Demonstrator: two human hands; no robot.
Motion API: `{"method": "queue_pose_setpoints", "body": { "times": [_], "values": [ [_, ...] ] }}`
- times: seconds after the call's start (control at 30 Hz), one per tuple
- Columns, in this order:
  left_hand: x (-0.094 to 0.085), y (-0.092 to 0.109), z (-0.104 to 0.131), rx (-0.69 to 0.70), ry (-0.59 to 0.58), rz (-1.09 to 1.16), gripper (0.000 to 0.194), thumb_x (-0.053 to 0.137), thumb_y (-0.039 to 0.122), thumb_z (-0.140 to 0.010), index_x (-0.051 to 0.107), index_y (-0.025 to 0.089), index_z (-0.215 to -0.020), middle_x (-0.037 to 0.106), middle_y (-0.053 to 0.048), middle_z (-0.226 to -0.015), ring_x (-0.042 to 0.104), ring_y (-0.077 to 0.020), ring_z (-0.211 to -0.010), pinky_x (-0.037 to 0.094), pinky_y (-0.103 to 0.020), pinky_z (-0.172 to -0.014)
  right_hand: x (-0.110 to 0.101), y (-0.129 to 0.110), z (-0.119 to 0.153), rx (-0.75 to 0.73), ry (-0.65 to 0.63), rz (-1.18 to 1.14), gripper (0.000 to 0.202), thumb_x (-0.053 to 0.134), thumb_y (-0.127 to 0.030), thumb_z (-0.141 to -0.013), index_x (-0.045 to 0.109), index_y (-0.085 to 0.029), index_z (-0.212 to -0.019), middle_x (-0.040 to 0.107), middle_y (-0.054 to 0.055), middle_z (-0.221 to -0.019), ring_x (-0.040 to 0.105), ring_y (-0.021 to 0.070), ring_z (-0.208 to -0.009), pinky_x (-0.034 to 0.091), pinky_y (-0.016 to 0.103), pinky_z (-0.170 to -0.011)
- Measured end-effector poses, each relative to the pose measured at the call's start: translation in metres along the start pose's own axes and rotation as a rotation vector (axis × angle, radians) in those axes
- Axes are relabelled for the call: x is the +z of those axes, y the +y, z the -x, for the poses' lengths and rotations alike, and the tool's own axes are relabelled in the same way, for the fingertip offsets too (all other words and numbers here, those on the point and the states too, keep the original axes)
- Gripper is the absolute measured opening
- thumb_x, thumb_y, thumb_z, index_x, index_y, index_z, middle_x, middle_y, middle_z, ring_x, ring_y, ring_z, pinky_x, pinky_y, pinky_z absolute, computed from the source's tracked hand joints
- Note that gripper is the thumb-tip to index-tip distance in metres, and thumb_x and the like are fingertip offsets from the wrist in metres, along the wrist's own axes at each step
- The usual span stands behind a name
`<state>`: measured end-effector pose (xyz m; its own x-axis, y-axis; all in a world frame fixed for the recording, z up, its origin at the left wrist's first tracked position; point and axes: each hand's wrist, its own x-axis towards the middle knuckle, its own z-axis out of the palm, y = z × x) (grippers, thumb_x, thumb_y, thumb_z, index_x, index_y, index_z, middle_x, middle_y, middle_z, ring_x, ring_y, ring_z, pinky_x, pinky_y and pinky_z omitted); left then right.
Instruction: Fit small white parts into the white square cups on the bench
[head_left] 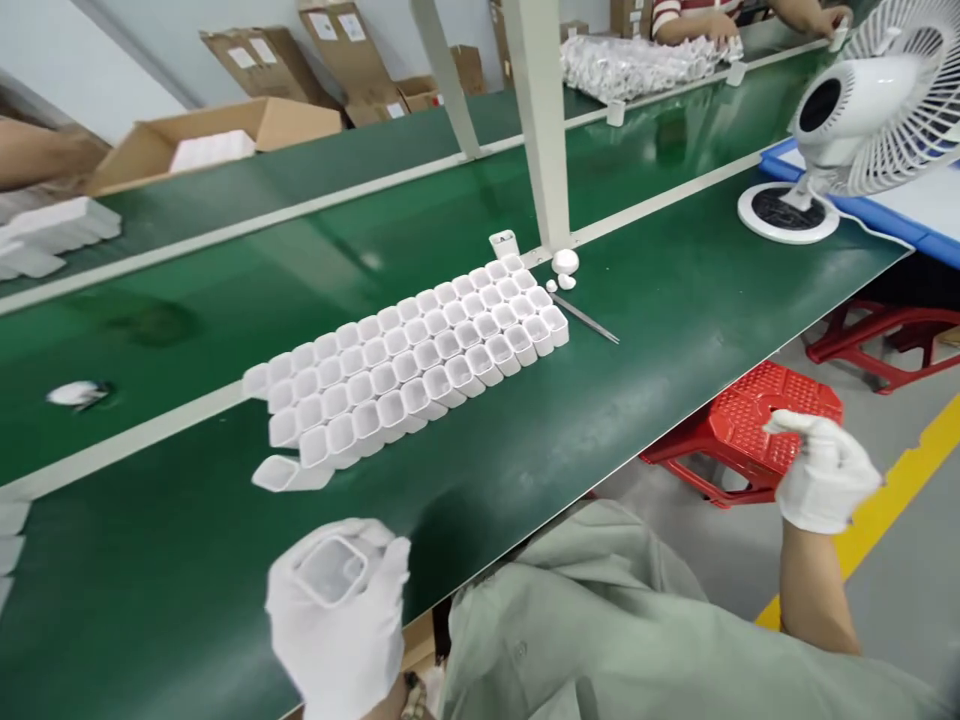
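Observation:
My left hand (337,620), in a white glove, is wrapped round a white square cup (334,570) whose open top faces up. It is over the green bench, in front of several rows of similar white cups (420,355) standing upright and packed together. At the near left end of the rows, one cup (276,473) leans outward. Off to the right, past the bench edge, my right hand (825,475) is in the air in a white glove. Its fingers are loosely bent, with the index finger apart from the others, and nothing shows in them.
Tweezers (586,318) and small white pieces (565,263) lie beside a white post (536,120). A fan (840,110) stands at the right end, above a red stool (776,410). Across the belt are an open carton (292,122), bagged parts (630,68) and another person's hands (716,28).

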<state>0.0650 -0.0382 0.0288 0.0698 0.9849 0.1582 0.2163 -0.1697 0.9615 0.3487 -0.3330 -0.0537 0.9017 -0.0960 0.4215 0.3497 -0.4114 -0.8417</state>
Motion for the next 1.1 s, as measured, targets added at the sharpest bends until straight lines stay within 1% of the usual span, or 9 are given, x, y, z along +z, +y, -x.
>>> {"method": "queue_pose_setpoints", "body": {
  "times": [0.1, 0.2, 0.3, 0.37, 0.47, 0.63, 0.8, 0.93, 1.1],
  "values": [
    [0.013, 0.004, 0.015, 0.016, -0.247, -0.227, 0.028, 0.075, 0.028, -0.059, 0.059, 0.019, -0.080, 0.062, 0.002, -0.070, 0.056, -0.0127, -0.056, 0.047, -0.024, -0.050, 0.015, 0.050, 0.013, 0.203, -0.042, 0.019, 0.038, 0.053, -0.046, -0.088, 0.072, -0.014, -0.080, 0.070, 0.007, -0.071, 0.067, 0.0193, -0.068, 0.055, 0.036, -0.075],
    [0.028, 0.001, 0.024, 0.130, -0.515, -0.453, 0.028, 0.072, 0.037, -0.068, 0.061, 0.020, -0.087, 0.066, -0.001, -0.083, 0.063, -0.0169, -0.070, 0.052, -0.028, -0.062, 0.039, 0.107, 0.034, 0.420, -0.151, 0.043, 0.040, 0.056, -0.048, -0.089, 0.068, -0.012, -0.076, 0.070, 0.007, -0.071, 0.065, 0.0154, -0.061, 0.055, 0.031, -0.067],
    [0.042, -0.008, 0.025, 0.254, -0.746, -0.535, 0.031, 0.067, 0.040, -0.075, 0.060, 0.023, -0.100, 0.066, -0.003, -0.095, 0.065, -0.0191, -0.082, 0.053, -0.032, -0.073, 0.060, 0.155, 0.061, 0.598, -0.279, 0.086, 0.032, 0.057, -0.041, -0.092, 0.064, -0.012, -0.082, 0.068, 0.001, -0.075, 0.064, 0.0115, -0.064, 0.055, 0.029, -0.067],
    [0.049, -0.013, 0.022, 0.304, -0.832, -0.515, 0.030, 0.066, 0.038, -0.077, 0.059, 0.023, -0.103, 0.065, -0.004, -0.099, 0.065, -0.0196, -0.086, 0.053, -0.033, -0.077, 0.068, 0.178, 0.078, 0.680, -0.351, 0.133, 0.027, 0.057, -0.038, -0.093, 0.064, -0.012, -0.090, 0.067, 0.002, -0.082, 0.065, 0.0122, -0.071, 0.055, 0.030, -0.070],
    [0.053, -0.018, 0.019, 0.283, -0.860, -0.440, 0.027, 0.065, 0.036, -0.078, 0.059, 0.022, -0.101, 0.065, -0.004, -0.096, 0.065, -0.0184, -0.083, 0.054, -0.030, -0.074, 0.070, 0.199, 0.097, 0.759, -0.440, 0.214, 0.026, 0.057, -0.036, -0.094, 0.063, -0.012, -0.101, 0.066, 0.004, -0.095, 0.065, 0.0149, -0.082, 0.055, 0.033, -0.074],
    [0.050, -0.016, 0.017, 0.213, -0.825, -0.348, 0.025, 0.065, 0.032, -0.078, 0.060, 0.020, -0.099, 0.065, -0.005, -0.097, 0.065, -0.0178, -0.084, 0.056, -0.029, -0.074, 0.076, 0.214, 0.115, 0.811, -0.606, 0.317, 0.022, 0.059, -0.033, -0.093, 0.063, -0.014, -0.102, 0.065, 0.005, -0.101, 0.064, 0.0159, -0.087, 0.055, 0.035, -0.078],
    [0.052, -0.013, 0.019, 0.190, -0.826, -0.327, 0.024, 0.064, 0.030, -0.077, 0.059, 0.019, -0.098, 0.065, -0.007, -0.098, 0.064, -0.0185, -0.084, 0.056, -0.031, -0.074, 0.081, 0.213, 0.129, 0.799, -0.692, 0.336, 0.020, 0.058, -0.031, -0.093, 0.063, -0.014, -0.101, 0.066, 0.005, -0.100, 0.064, 0.0152, -0.086, 0.055, 0.033, -0.077],
    [0.054, -0.012, 0.020, 0.182, -0.808, -0.316, 0.028, 0.065, 0.032, -0.075, 0.059, 0.018, -0.098, 0.066, -0.008, -0.098, 0.066, -0.0200, -0.085, 0.055, -0.036, -0.080, 0.072, 0.194, 0.146, 0.803, -0.626, 0.314, 0.019, 0.058, -0.031, -0.093, 0.063, -0.015, -0.101, 0.065, 0.005, -0.099, 0.064, 0.0147, -0.085, 0.055, 0.032, -0.076],
    [0.052, -0.017, 0.019, 0.145, -0.821, -0.321, 0.037, 0.068, 0.039, -0.075, 0.057, 0.019, -0.104, 0.067, -0.010, -0.103, 0.067, -0.0236, -0.091, 0.056, -0.039, -0.082, 0.066, 0.147, 0.156, 0.768, -0.358, 0.230, 0.023, 0.058, -0.032, -0.093, 0.061, -0.016, -0.109, 0.064, 0.006, -0.106, 0.063, 0.0162, -0.089, 0.055, 0.034, -0.077]
  ]
}}
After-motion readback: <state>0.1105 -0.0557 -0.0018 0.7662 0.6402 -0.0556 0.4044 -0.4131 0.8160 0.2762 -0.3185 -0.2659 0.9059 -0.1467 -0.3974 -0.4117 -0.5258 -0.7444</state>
